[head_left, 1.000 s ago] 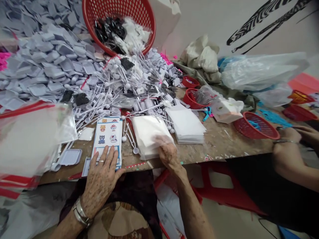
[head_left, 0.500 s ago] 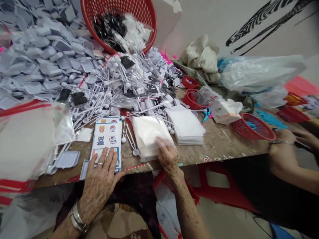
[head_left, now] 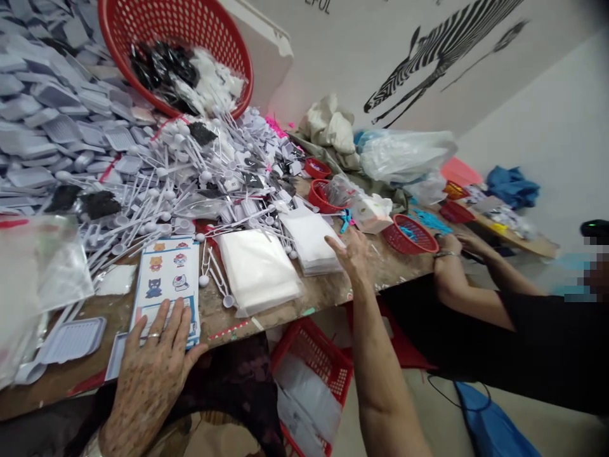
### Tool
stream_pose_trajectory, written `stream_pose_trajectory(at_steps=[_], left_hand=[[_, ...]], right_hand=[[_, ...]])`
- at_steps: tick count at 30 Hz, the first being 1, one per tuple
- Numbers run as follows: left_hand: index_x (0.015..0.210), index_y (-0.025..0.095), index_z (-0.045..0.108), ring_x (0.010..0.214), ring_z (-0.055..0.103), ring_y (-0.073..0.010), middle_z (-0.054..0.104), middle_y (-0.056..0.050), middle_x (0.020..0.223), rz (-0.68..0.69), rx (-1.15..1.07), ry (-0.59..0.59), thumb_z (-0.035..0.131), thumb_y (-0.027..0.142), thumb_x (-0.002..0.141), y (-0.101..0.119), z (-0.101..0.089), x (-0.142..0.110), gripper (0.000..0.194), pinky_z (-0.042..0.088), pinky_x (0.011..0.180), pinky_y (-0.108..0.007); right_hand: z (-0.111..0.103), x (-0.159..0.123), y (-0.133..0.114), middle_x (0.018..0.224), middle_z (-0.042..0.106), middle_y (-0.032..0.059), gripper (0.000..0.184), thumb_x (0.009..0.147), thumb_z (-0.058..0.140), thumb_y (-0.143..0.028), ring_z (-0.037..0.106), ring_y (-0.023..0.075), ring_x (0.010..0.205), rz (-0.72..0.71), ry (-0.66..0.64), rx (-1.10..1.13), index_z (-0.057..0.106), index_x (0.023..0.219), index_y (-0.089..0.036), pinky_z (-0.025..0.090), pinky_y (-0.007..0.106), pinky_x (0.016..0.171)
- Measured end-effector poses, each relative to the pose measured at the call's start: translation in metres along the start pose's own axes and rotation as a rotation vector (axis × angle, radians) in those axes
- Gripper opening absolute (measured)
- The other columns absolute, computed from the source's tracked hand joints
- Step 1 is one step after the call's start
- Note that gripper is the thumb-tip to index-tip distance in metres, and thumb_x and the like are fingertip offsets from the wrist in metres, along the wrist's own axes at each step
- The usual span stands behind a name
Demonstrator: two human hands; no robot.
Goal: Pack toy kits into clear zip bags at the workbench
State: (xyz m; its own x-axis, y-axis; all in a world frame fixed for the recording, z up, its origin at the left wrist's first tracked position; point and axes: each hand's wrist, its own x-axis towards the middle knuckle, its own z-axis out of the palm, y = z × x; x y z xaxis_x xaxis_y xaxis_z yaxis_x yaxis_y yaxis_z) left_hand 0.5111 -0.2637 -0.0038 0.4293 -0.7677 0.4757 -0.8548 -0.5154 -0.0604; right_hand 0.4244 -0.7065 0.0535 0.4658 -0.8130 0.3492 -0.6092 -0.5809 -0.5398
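Left hand (head_left: 155,362) flat; right hand (head_left: 354,257) outstretched

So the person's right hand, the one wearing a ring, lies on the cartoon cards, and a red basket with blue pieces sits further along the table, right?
Not quite: the head view shows that the left hand wears the ring and lies on the cartoon cards. The red basket with blue pieces does sit further along.

Left hand (head_left: 155,362) flat on printed cards (head_left: 165,279), table (head_left: 266,317) edge. Right hand (head_left: 354,254) open, beside white sheet stack (head_left: 311,240). Red basket (head_left: 410,235) near, further right.
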Motion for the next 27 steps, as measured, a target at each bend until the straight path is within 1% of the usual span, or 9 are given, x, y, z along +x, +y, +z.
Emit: stream_pose_trajectory(at_steps=[2,4,8,11,13,16,19,23,27], left_hand=[[0.139,0.001,0.049,0.133,0.047,-0.0429,0.052,-0.027,0.141,-0.012,-0.011,0.009,0.046,0.031,0.096,0.0,0.003,-0.002,0.052,0.03,0.109,-0.061],[0.142,0.003,0.047,0.133,0.047,-0.042,0.053,-0.025,0.141,-0.028,-0.026,0.024,0.048,0.032,0.095,0.0,0.006,-0.003,0.054,0.029,0.11,-0.061],[0.143,0.004,0.046,0.133,0.048,-0.0419,0.055,-0.025,0.14,-0.03,-0.048,0.043,0.044,0.031,0.096,0.0,0.009,-0.006,0.054,0.027,0.111,-0.063],[0.146,0.005,0.042,0.133,0.047,-0.0416,0.053,-0.024,0.141,-0.022,-0.057,0.031,0.039,0.031,0.097,-0.001,0.009,-0.007,0.056,0.027,0.11,-0.064],[0.149,0.006,0.037,0.135,0.045,-0.0407,0.052,-0.024,0.143,-0.028,-0.059,0.029,0.038,0.032,0.097,-0.001,0.01,-0.007,0.059,0.027,0.11,-0.063],[0.151,0.005,0.034,0.136,0.044,-0.0399,0.051,-0.024,0.143,-0.038,-0.063,0.046,0.039,0.032,0.097,0.0,0.011,-0.007,0.06,0.027,0.111,-0.062],[0.144,0.007,0.047,0.135,0.045,-0.0388,0.053,-0.022,0.142,-0.044,-0.067,0.039,0.038,0.032,0.097,0.0,0.012,-0.008,0.054,0.027,0.111,-0.061],[0.119,0.017,0.07,0.128,0.053,-0.0388,0.062,-0.017,0.134,-0.037,-0.043,0.0,0.042,0.029,0.095,-0.005,0.009,-0.007,0.038,0.033,0.105,-0.06],[0.1,0.027,0.076,0.121,0.057,-0.0376,0.068,-0.011,0.127,0.037,-0.042,-0.077,0.042,0.016,0.092,-0.014,0.0,0.002,0.037,0.041,0.095,-0.055]], right_hand=[[0.006,0.032,0.007,0.096,0.069,0.0152,0.048,0.061,0.079,-0.056,0.06,0.0314,0.097,0.063,-0.073,-0.017,0.066,0.082,-0.015,0.046,0.04,0.08],[0.013,0.049,0.011,0.069,0.064,0.0058,0.045,0.056,0.081,-0.056,0.06,0.0247,0.075,0.112,-0.142,-0.008,0.062,0.067,-0.017,0.044,0.034,0.066],[0.025,0.057,0.019,0.048,0.046,-0.0051,0.047,0.063,0.077,-0.059,0.049,0.014,0.054,0.18,-0.167,0.041,0.054,0.056,-0.019,0.036,0.027,0.053],[0.031,0.055,0.024,0.052,0.045,-0.0072,0.044,0.08,0.068,-0.055,0.045,0.0094,0.05,0.22,-0.114,0.1,0.054,0.061,-0.018,0.038,0.025,0.052],[0.032,0.051,0.026,0.057,0.05,-0.0067,0.039,0.085,0.064,-0.051,0.047,0.0087,0.051,0.232,-0.074,0.167,0.057,0.067,-0.017,0.04,0.024,0.055],[0.028,0.043,0.026,0.062,0.058,-0.0031,0.031,0.073,0.07,-0.047,0.054,0.0141,0.059,0.237,0.011,0.308,0.062,0.074,-0.017,0.043,0.027,0.057],[0.016,0.032,0.02,0.068,0.065,0.0001,0.033,0.06,0.069,-0.043,0.059,0.0192,0.065,0.245,0.085,0.483,0.065,0.08,-0.018,0.046,0.03,0.058],[-0.003,0.015,0.003,0.079,0.072,0.0039,0.035,0.054,0.07,-0.04,0.066,0.0215,0.072,0.246,0.145,0.723,0.065,0.083,-0.02,0.053,0.033,0.063],[-0.014,-0.014,-0.027,0.079,0.073,0.0048,0.036,0.05,0.076,-0.037,0.069,0.0218,0.073,0.257,0.178,0.912,0.064,0.078,-0.019,0.057,0.034,0.067]])
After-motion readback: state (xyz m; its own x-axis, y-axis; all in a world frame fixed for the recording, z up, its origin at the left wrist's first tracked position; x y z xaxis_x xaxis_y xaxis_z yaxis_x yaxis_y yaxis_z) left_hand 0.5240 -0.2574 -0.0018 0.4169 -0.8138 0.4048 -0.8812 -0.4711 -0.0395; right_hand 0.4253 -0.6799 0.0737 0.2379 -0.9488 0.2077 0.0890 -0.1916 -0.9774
